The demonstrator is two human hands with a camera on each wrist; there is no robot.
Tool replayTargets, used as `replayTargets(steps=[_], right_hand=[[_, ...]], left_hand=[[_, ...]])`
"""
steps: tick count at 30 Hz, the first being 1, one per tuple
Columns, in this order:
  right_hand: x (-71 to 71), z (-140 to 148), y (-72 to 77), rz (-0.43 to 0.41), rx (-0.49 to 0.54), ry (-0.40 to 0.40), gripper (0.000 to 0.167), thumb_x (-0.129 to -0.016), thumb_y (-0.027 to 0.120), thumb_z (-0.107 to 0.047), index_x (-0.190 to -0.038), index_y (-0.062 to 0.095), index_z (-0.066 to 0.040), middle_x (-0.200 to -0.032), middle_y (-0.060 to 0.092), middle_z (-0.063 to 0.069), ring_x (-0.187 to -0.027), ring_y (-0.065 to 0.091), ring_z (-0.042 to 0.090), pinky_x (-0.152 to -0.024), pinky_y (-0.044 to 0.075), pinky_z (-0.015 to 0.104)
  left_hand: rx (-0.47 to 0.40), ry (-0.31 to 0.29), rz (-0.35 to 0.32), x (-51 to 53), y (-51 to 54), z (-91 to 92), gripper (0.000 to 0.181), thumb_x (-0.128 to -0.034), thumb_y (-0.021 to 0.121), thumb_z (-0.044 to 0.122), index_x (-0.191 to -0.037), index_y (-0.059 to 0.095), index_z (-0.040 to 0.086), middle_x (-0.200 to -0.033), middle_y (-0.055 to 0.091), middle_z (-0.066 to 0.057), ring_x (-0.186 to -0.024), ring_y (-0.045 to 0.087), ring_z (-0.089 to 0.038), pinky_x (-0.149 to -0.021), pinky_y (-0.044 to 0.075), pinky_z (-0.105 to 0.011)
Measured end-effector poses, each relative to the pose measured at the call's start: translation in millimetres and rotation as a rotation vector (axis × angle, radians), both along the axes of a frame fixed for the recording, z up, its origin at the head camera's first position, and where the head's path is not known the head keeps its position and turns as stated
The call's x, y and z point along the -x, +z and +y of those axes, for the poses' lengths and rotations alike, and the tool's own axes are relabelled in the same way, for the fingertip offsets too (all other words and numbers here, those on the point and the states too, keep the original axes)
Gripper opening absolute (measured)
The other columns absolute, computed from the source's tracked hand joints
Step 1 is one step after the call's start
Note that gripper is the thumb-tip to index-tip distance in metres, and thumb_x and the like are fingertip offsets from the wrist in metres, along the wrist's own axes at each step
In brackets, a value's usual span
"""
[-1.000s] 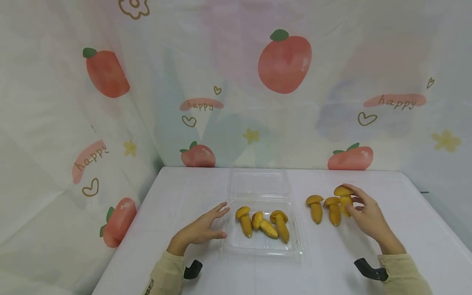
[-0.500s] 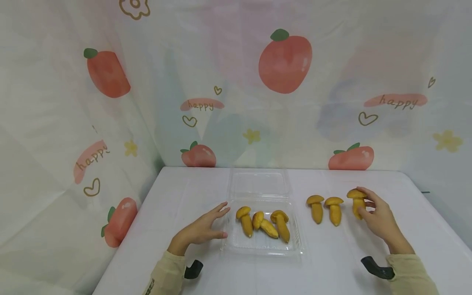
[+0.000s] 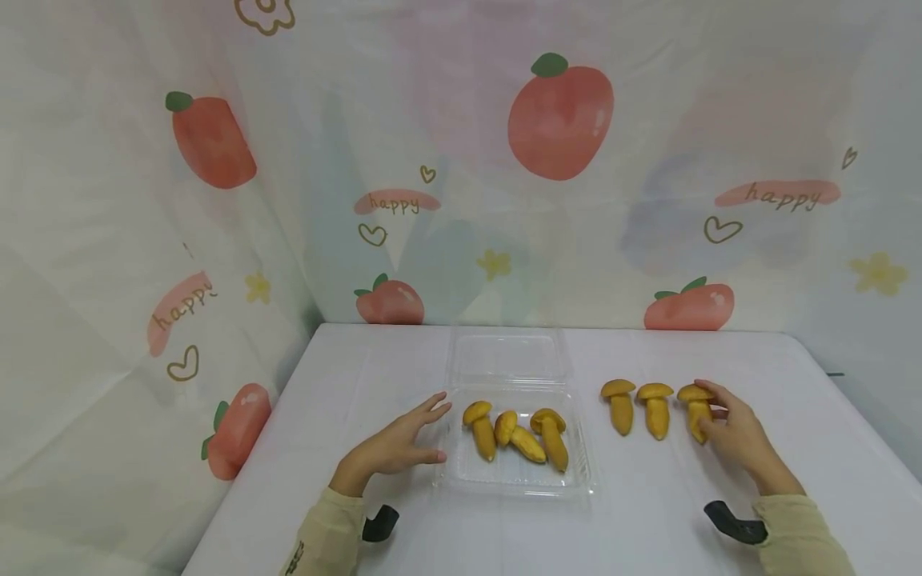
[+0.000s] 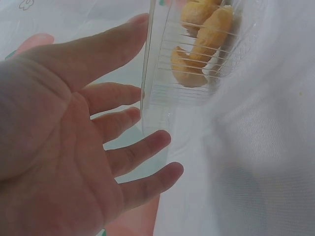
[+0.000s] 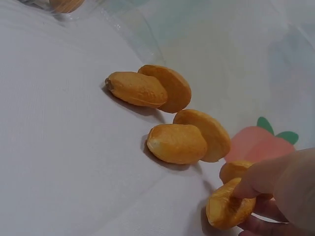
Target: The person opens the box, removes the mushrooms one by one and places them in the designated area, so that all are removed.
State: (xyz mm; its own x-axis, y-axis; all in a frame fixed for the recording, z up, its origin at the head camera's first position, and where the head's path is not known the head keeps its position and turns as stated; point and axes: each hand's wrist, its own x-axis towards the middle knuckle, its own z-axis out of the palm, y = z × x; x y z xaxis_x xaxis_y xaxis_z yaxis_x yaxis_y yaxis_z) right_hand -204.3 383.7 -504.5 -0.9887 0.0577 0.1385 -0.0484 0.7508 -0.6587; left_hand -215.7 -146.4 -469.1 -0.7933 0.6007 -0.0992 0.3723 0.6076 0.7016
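My right hand (image 3: pixel 739 436) pinches a yellow-brown mushroom (image 5: pixel 225 209) between thumb and fingers, low at the table, at the right end of a row. Beside it lie a middle mushroom (image 3: pixel 656 412) and a left mushroom (image 3: pixel 619 406), caps toward the back. At the centre, a clear plastic clamshell box (image 3: pixel 515 486) stands with its lid folded back. Inside it are a left mushroom (image 3: pixel 481 432), a tilted middle one and a right mushroom (image 3: pixel 551 440). My left hand (image 3: pixel 392 444) is spread with relaxed fingers at the box's left wall, its fingertips (image 4: pixel 138 93) at or near the plastic.
The white table (image 3: pixel 504 536) meets a printed cloth backdrop (image 3: pixel 446 120) at its back edge, and more cloth hangs at the left. The box's lid (image 3: pixel 507 356) lies behind the box. A black curved piece (image 3: pixel 735 524) sits at each wrist.
My right hand has carried its mushroom to the right, away from the middle one, then lowered it to the table in line with the other two. The left hand has stayed still.
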Motion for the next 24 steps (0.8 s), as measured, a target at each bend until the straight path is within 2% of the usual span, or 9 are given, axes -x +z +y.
replayTargets(steps=[15, 22, 24], right_hand=[[3.5, 1.4, -2.5, -0.055, -0.010, 0.022, 0.060, -0.091, 0.055, 0.005, -0.147, 0.035, 0.011, -0.132, 0.047, 0.040, -0.108, 0.054, 0.051, -0.066, 0.042, 0.009], [3.7, 3.4, -0.4, -0.113, -0.023, 0.026, 0.062, -0.095, 0.056, 0.001, -0.151, 0.031, 0.010, -0.137, 0.045, 0.040, -0.114, 0.051, 0.051, -0.078, 0.050, 0.023], [3.4, 4.9, 0.3, -0.110, -0.031, 0.032, 0.063, -0.095, 0.056, 0.001, -0.151, 0.029, 0.011, -0.136, 0.045, 0.041, -0.113, 0.052, 0.052, -0.076, 0.050, 0.021]], left_hand=[[-0.005, -0.002, 0.001, 2.4, 0.1, -0.7, 0.079, -0.0930, 0.074, 0.021, -0.158, 0.032, 0.005, -0.171, 0.017, -0.013, -0.156, 0.021, -0.039, -0.122, 0.025, -0.063], [-0.010, -0.001, -0.019, 1.7, 0.7, -0.4, 0.079, -0.0930, 0.074, 0.020, -0.158, 0.032, 0.005, -0.171, 0.016, -0.012, -0.156, 0.020, -0.038, -0.122, 0.024, -0.064], [-0.009, -0.005, -0.011, 1.7, 0.9, -0.1, 0.079, -0.0930, 0.074, 0.020, -0.158, 0.032, 0.005, -0.171, 0.016, -0.013, -0.156, 0.020, -0.038, -0.122, 0.024, -0.063]])
